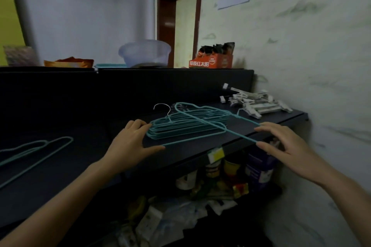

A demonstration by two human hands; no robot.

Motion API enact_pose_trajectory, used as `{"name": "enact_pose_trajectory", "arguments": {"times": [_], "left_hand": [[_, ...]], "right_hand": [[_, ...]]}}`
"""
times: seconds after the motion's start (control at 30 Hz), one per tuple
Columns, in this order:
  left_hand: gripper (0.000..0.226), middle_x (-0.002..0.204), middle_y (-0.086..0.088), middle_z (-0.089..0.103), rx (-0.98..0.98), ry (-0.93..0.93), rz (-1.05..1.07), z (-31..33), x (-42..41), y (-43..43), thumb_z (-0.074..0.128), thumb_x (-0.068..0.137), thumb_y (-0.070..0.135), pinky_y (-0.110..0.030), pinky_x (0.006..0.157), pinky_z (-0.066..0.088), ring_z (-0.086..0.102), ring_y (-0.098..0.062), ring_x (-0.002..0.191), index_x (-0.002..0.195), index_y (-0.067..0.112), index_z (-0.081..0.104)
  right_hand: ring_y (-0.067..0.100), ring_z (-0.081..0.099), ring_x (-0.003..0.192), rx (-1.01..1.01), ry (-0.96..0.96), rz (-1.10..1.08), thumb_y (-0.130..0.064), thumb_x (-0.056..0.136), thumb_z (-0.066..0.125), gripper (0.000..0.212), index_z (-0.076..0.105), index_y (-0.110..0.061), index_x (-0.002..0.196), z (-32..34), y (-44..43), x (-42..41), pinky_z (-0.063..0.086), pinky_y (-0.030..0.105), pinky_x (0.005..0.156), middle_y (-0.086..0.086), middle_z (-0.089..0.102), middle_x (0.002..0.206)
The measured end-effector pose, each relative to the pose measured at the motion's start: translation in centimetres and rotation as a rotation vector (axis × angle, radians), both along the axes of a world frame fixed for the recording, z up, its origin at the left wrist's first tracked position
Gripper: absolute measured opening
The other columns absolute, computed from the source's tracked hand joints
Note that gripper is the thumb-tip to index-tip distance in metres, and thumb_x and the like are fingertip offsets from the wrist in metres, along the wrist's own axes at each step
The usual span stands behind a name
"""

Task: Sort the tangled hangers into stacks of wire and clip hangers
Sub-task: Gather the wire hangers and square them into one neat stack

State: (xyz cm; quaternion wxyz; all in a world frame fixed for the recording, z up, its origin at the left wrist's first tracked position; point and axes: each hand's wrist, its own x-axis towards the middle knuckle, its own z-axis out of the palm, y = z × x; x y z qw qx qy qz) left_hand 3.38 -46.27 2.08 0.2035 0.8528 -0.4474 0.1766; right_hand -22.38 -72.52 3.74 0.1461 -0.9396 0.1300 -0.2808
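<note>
A stack of teal wire hangers (186, 126) lies on the dark shelf (84, 166) in the middle of the view. My left hand (132, 142) rests against the stack's left end, fingers spread, thumb touching the tip of the top teal hanger (210, 126), which lies skewed across the stack. My right hand (281, 144) pinches that hanger's right end between thumb and fingers. A pile of white clip hangers (259, 103) sits at the back right of the shelf by the wall. One more teal wire hanger (34, 152) lies alone at the far left.
A raised dark ledge behind carries a translucent plastic bowl (144, 53), an orange box (212, 60) and a snack bag (68, 63). Below the shelf are cans, jars (259, 168) and crumpled bags. A pale wall runs along the right.
</note>
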Motion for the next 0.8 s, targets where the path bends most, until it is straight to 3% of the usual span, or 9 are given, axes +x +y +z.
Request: {"name": "enact_pose_trajectory", "arguments": {"times": [0.13,0.47,0.63,0.8], "left_hand": [[0.082,0.129,0.000,0.045,-0.011,-0.028,0.005,0.0,-0.4,-4.1,0.055,0.076,0.063,-0.028,0.095,0.038,0.039,-0.015,0.116,0.138,0.014,0.036],[0.078,0.125,-0.004,0.048,0.023,-0.050,-0.009,1.0,3.3,-11.0,0.057,0.074,0.063,-0.031,0.093,0.038,0.041,-0.018,0.112,0.133,0.015,0.043],[0.080,0.120,-0.002,0.049,0.049,0.033,-0.005,0.8,6.0,-12.5,0.054,0.070,0.068,-0.027,0.092,0.036,0.037,-0.011,0.105,0.131,0.017,0.046],[0.084,0.110,0.007,0.044,0.034,0.145,-0.014,0.2,7.5,-13.1,0.053,0.064,0.071,-0.020,0.086,0.031,0.033,-0.005,0.099,0.129,0.018,0.047]], "right_hand": [[-0.007,0.034,0.113,-0.021,-0.016,-0.001,-0.065,0.075,0.041,0.046,0.046,-0.044,0.115,0.5,-3.4,-0.5,0.030,0.025,0.092,-0.025,0.043,0.119],[0.002,0.039,0.120,-0.013,-0.022,0.048,-0.064,0.076,0.039,0.055,0.050,-0.035,0.122,1.1,-9.6,3.7,0.032,0.027,0.097,-0.016,0.048,0.125],[0.003,0.041,0.114,-0.042,0.001,0.089,-0.064,0.077,0.038,0.055,0.051,-0.033,0.121,2.2,-12.3,7.3,0.033,0.024,0.092,-0.017,0.047,0.124],[0.000,0.035,0.124,-0.024,0.024,0.170,-0.065,0.077,0.037,0.055,0.048,-0.037,0.122,2.1,-13.9,10.8,0.030,0.026,0.101,-0.020,0.042,0.128]]}}
